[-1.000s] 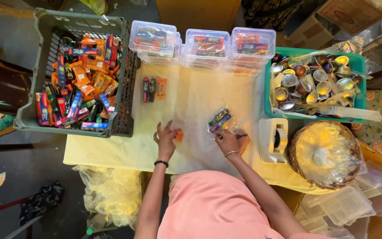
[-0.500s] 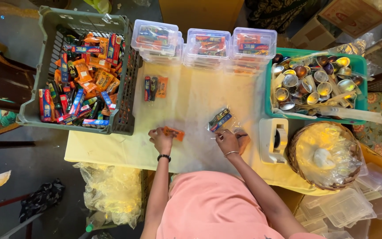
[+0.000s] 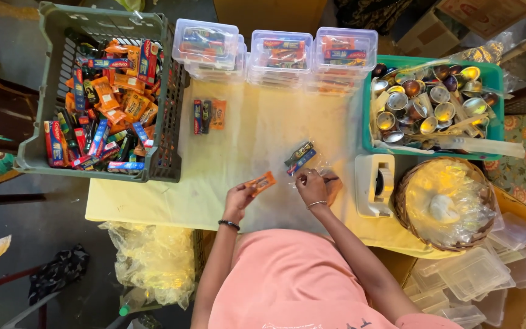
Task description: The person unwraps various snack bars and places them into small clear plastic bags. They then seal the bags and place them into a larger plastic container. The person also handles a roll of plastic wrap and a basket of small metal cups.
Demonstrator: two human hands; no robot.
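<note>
1. The left hand (image 3: 238,198) has its fingers (image 3: 246,190) pinched shut on a small flat orange foil sachet (image 3: 261,182), held just above the tabletop near its front edge.
2. The right hand (image 3: 313,186) lies beside it, fingers curled closed on the mouth of a clear crinkled plastic bag (image 3: 315,166) lying on the tabletop; two small dark packets (image 3: 299,157) lie at the bag's far end.
3. The tabletop (image 3: 257,128) is covered with a pale yellow cloth; grey floor shows to its left, with a heap of clear plastic bags (image 3: 153,259) below the front edge.
4. Toward the back, three small packets (image 3: 208,116) lie side by side, two dark and one orange.
5. Three stacks of clear plastic lidded boxes (image 3: 275,52) line the back edge.
6. One grey plastic crate (image 3: 50,103) of mixed wrapped packets hangs over the left edge.
7. At the right edge stand one green plastic tub (image 3: 494,76) of shiny metal cups, one white tape dispenser (image 3: 374,184) and one round wicker basket (image 3: 404,210).
</note>
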